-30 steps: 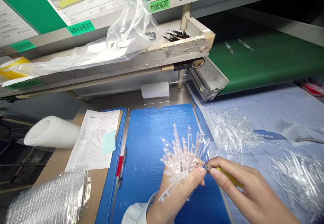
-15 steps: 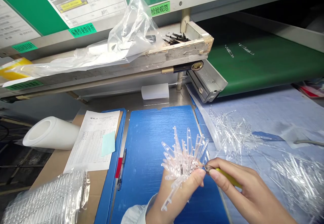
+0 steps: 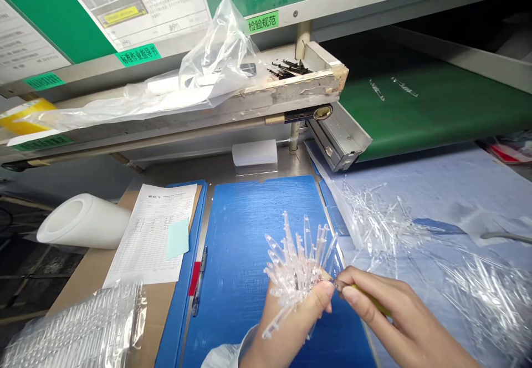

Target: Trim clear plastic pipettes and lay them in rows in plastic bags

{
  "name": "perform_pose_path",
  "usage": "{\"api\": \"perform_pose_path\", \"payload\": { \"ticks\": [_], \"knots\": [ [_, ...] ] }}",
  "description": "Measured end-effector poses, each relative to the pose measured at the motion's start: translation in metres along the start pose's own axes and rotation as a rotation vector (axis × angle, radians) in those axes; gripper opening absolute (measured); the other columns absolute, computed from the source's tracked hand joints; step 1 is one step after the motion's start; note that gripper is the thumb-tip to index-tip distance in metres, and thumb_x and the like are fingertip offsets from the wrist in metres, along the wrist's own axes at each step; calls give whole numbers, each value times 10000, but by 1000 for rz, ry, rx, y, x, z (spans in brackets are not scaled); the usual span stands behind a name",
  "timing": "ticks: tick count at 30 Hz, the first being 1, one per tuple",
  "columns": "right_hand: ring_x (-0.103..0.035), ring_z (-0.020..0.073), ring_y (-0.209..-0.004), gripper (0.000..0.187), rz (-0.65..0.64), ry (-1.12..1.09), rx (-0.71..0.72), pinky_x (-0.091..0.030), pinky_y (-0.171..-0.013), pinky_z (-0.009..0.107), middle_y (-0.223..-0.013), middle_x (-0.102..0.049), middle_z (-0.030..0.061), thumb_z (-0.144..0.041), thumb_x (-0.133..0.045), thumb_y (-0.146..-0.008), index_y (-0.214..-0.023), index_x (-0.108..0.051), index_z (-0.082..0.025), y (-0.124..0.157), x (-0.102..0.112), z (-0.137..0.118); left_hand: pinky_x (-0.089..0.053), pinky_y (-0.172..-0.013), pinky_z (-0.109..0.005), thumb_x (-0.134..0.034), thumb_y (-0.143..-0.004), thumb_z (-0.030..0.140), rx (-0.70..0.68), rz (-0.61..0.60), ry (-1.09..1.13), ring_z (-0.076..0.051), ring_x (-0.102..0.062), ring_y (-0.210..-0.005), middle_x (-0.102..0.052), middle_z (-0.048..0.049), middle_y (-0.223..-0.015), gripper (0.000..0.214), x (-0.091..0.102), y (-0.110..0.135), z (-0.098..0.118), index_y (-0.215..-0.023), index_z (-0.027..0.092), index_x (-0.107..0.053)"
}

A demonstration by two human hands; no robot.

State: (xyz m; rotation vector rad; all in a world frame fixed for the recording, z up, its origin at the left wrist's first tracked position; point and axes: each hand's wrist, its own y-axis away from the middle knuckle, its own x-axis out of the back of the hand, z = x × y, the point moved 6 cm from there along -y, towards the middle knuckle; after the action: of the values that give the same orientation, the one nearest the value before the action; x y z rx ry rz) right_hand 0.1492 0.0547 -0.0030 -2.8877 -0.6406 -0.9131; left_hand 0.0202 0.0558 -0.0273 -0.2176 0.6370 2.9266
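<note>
My left hand [image 3: 297, 318] is closed round a bunch of thin clear plastic parts [image 3: 297, 262], which fan out above the fist. Its thumb and fingertips meet at the bunch's right side. My right hand [image 3: 386, 307] grips a yellow-handled tool [image 3: 376, 303] with a small metal tip; fingers cover much of it, so its exact kind is hidden. That tip touches or nearly touches the parts at my left thumb. Both hands are over the blue mat [image 3: 257, 218]. To the right lie loose piles of similar clear parts [image 3: 382, 218] on a pale blue sheet [image 3: 449, 179].
A green conveyor belt [image 3: 436, 118] carries two small clear parts at the upper right. A wooden shelf tray [image 3: 291, 93] holds black parts and a plastic bag [image 3: 220, 52]. Leftward are a pen [image 3: 199, 279], paper form [image 3: 149, 229], white roll [image 3: 83, 221] and bagged clear parts [image 3: 78, 323].
Both hands have shifted slightly, staying together at the bunch. The right hand's tool has tilted a little, with less of its yellow handle showing. The whole view has moved slightly.
</note>
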Motion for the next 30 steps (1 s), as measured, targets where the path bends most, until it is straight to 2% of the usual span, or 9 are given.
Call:
{"api": "perform_pose_path", "payload": {
  "ticks": [2,7,11,13,15,20,24,30],
  "knots": [
    [-577,104,-595,272,-19,-23,-10,-458,-573,206,-661,-597,-33,-296,-334,-934,-776,-550,-242,0,1,-1,-381,-620,-260,-611,-791,325,4,-1,5,-108,-452,-598,-516,14,-646,184,1,2,0,-720,155,-608],
    [-571,108,-588,254,44,-30,-34,-448,-552,209,-669,-591,-23,-304,-341,-931,-776,-528,-230,0,3,-1,-386,-646,-258,-611,-796,306,59,-90,24,-117,-466,-638,-522,7,-674,169,-3,3,6,-736,148,-613],
    [-573,115,-579,271,37,-25,-50,-456,-555,225,-657,-592,-23,-311,-341,-928,-759,-538,-232,0,3,-2,-382,-629,-266,-623,-778,329,13,-30,8,-113,-441,-590,-499,17,-634,205,-2,2,8,-673,163,-566],
    [-575,118,-573,280,47,-23,-44,-461,-547,225,-649,-595,-21,-315,-346,-924,-746,-545,-233,1,4,-3,-382,-621,-271,-623,-776,348,3,-44,-17,-116,-436,-583,-496,13,-628,232,-4,2,9,-654,165,-550],
    [-582,118,-579,261,76,-13,-35,-467,-540,217,-655,-604,-21,-312,-364,-916,-759,-558,-234,2,6,-3,-380,-618,-272,-625,-772,363,22,-70,-29,-121,-444,-593,-502,6,-636,246,-5,2,7,-653,160,-552],
    [-586,116,-583,235,99,8,-20,-470,-535,206,-664,-609,-24,-299,-380,-910,-772,-559,-236,1,7,-3,-364,-602,-277,-637,-753,381,-4,-8,10,-117,-430,-572,-492,18,-614,243,-2,0,6,-679,160,-568],
    [-574,112,-559,256,76,-2,-20,-463,-524,207,-635,-595,-27,-302,-368,-915,-745,-546,-233,-1,6,-4,-369,-599,-285,-613,-773,380,2,-76,-18,-111,-402,-538,-476,20,-577,270,-6,-1,7,-610,174,-549],
    [-584,123,-583,256,99,18,-25,-471,-534,218,-656,-610,-16,-322,-371,-915,-765,-560,-235,-1,7,-3,-394,-602,-273,-597,-789,327,-5,-124,-83,-105,-414,-496,-499,23,-541,223,-6,-3,16,-626,176,-581]
  ]
}}
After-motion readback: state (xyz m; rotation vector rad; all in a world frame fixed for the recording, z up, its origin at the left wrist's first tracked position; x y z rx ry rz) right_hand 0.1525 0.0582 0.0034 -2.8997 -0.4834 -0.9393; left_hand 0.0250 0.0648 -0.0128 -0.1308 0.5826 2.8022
